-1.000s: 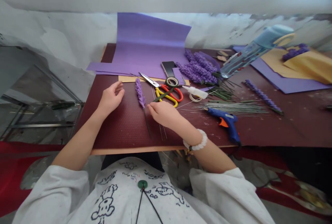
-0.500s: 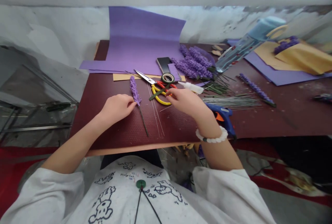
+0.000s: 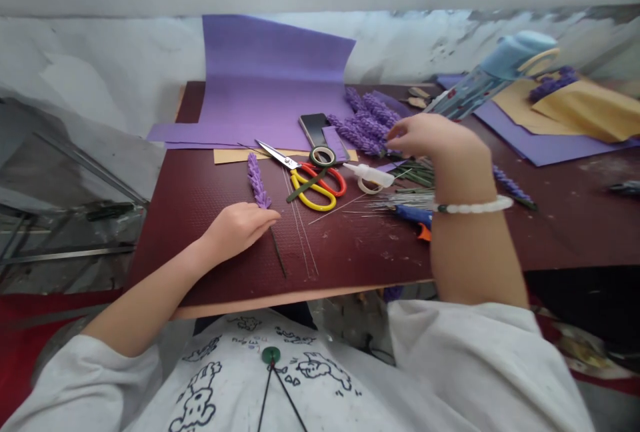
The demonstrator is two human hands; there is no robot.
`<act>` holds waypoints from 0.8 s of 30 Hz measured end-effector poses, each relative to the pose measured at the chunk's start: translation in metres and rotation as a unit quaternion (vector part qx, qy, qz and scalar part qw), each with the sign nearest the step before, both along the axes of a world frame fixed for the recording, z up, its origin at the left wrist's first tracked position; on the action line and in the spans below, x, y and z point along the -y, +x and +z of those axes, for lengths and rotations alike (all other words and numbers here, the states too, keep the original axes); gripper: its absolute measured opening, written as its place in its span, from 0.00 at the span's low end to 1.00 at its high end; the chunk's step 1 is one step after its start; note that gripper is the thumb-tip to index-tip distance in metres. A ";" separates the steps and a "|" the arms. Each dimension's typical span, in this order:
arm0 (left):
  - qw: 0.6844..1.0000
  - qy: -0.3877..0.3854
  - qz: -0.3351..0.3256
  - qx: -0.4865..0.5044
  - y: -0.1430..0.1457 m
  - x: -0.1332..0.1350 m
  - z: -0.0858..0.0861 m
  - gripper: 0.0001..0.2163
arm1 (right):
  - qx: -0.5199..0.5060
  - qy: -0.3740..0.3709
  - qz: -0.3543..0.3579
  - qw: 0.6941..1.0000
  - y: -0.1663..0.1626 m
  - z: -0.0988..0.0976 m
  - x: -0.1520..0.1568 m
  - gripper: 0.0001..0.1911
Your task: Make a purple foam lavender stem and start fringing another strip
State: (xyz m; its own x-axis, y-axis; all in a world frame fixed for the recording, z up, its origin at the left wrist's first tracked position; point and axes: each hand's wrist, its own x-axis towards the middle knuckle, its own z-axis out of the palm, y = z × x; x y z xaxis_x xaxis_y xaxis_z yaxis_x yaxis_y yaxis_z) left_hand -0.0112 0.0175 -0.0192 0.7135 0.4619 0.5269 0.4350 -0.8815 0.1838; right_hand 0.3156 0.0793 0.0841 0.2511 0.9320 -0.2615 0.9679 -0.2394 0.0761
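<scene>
My left hand (image 3: 239,227) rests on the dark red table (image 3: 200,245), its fingers pinched on the wire stem of a purple lavender sprig (image 3: 257,181) lying flat in front of me. My right hand (image 3: 433,140) is raised over the right part of the table. Its fingers are curled together at the stem end of a pile of purple lavender sprigs (image 3: 365,122). What those fingers hold, if anything, is hidden. A white bead bracelet (image 3: 473,206) sits on my right wrist.
Red-and-yellow scissors (image 3: 315,185), a tape roll (image 3: 321,155), a phone (image 3: 313,128), a glue bottle (image 3: 373,175), thin wires (image 3: 400,202) and a blue glue gun (image 3: 415,215) lie mid-table. Purple sheets (image 3: 270,85) stand behind. A blue bottle (image 3: 493,75) and yellow paper (image 3: 585,112) are at the right.
My right hand left the sprig's stem, passed the scissors and rose to the lavender pile at the back right. My left hand closed on the sprig near me.
</scene>
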 end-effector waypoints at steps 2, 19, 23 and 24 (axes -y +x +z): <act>0.999 -0.029 0.010 0.011 -0.002 0.001 0.002 0.11 | 0.023 -0.036 -0.018 0.999 0.018 -0.009 -0.005 0.15; 0.996 -0.088 0.003 -0.006 -0.003 0.002 -0.001 0.10 | 0.080 -0.139 -0.056 0.985 0.128 -0.094 -0.010 0.19; 0.996 -0.085 0.008 -0.007 -0.002 0.001 -0.002 0.11 | 0.060 -0.113 -0.042 0.991 0.128 -0.094 -0.004 0.18; 0.996 -0.086 0.009 -0.007 -0.002 0.001 -0.002 0.11 | 0.052 -0.105 -0.038 0.992 0.126 -0.093 -0.002 0.17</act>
